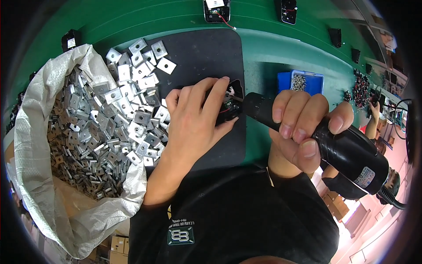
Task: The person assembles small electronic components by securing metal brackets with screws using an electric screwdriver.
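My left hand point(193, 110) is closed around a small black plastic housing point(236, 88), with a green circuit board and a bit of red wire showing inside it. The housing rests on the dark mat point(206, 48). In my right hand point(303, 123) is a black corded electric screwdriver point(347, 149), tilted with its tip toward the housing. The tip reaches the housing's open side; whether it touches a screw cannot be made out. Left of my left hand lie many square metal plates with holes point(140, 70), spilling out of a white woven sack point(33, 145).
A blue bin point(323, 81) of small screws stands right of the mat. Along the far side of the green bench sit more black housings point(288, 11), some with red wires. A heap of dark and red parts point(361, 88) lies farther right, near another person's hand point(374, 110).
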A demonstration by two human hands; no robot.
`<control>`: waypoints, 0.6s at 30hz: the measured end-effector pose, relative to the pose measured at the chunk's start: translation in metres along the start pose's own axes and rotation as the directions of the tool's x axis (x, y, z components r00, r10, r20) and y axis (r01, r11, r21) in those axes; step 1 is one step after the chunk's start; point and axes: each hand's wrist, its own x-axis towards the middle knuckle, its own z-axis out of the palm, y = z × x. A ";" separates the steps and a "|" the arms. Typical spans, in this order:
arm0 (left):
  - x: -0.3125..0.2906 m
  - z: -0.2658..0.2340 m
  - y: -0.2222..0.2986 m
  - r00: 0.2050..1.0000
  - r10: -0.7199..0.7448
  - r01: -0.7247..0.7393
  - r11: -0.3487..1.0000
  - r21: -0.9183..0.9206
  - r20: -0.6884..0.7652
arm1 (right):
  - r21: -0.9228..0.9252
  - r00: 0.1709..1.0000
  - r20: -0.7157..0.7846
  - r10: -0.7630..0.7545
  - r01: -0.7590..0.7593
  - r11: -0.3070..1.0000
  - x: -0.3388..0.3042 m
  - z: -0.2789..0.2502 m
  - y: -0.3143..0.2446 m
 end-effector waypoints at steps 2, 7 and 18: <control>0.000 -0.001 0.000 1.000 0.005 -0.005 1.000 0.002 0.004 | 0.009 1.000 0.022 0.010 -0.010 1.000 0.000 0.000 0.000; 0.001 -0.005 -0.003 1.000 0.017 -0.017 0.999 -0.036 0.004 | -0.003 0.989 0.146 -0.020 0.020 1.000 0.003 0.000 0.004; 0.003 -0.010 -0.003 0.999 0.042 -0.042 0.999 0.018 0.002 | 0.105 0.993 0.062 -0.105 0.098 0.990 0.006 0.001 0.004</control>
